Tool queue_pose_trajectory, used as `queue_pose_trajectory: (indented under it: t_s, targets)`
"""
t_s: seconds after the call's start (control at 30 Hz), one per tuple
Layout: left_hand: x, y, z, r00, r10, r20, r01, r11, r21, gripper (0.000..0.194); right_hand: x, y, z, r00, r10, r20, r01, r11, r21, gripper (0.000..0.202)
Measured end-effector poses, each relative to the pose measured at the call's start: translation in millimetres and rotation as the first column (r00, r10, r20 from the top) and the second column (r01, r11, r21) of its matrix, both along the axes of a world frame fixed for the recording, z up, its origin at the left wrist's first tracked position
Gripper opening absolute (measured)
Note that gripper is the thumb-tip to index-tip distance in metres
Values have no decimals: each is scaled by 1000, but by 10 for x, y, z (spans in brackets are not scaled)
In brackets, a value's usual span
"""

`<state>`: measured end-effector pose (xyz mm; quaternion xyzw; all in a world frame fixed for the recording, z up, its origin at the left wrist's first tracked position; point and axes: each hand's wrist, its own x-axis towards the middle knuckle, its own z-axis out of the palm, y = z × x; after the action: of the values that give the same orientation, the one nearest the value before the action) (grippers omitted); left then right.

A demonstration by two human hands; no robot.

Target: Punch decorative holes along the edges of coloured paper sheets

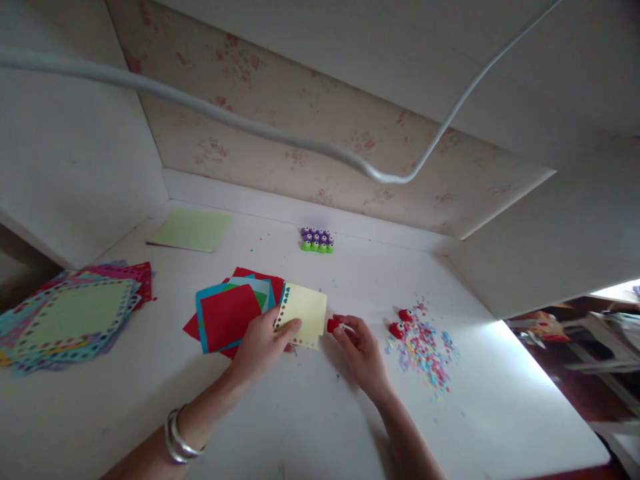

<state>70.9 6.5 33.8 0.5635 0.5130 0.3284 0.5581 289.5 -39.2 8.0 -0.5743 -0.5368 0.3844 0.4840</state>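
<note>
My left hand point(265, 341) grips a pale yellow paper square point(306, 312), its thumb lying on top. Small holes are punched along the left and bottom edges of that sheet. A red craft punch point(334, 325) is pinched in my right hand point(361, 353), close to the paper's right edge; I cannot tell whether they touch. Left of the sheet lies a loose pile of coloured paper squares, with a red square point(230, 317) uppermost. Two more red punches point(398, 329) stand to the right, beside scattered punched-out confetti point(427, 357).
Purple and green punches point(317, 240) stand in rows near the back wall. Hole-edged papers point(75, 317) are heaped at the left, with a pale green sheet point(193, 229) behind them. A white cable point(240, 120) hangs across the view above the white table point(320, 427).
</note>
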Motion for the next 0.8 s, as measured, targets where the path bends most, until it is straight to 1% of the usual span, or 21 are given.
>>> queue_pose_trajectory:
  t_s: [0.07,0.2,0.43,0.53,0.63,0.8]
  targets:
    - [28,-29,13,998,11,68,-7,998,-57,38,-50,-68,12,1000,12,-25,-12,1000,4,29]
    - [80,-67,-11,1000,5,27,-4,999,-32,39,-94,-78,68,999,-10,-41,12,999,53,26]
    - [65,-56,-16,1000,14,-14,-14,1000,-2,39,-108,-72,91,999,-1,-51,4,999,51,20]
    - [50,-57,-23,996,-9,-89,13,999,48,36,-115,-73,89,999,4,-47,-2,1000,30,20]
    - [34,-70,-42,981,-17,-193,46,988,145,32,-116,-66,78,1000,15,-21,-14,1000,19,20]
    - [26,-78,-68,951,-3,-310,92,957,275,29,-117,-71,64,996,10,89,-13,1000,26,21]
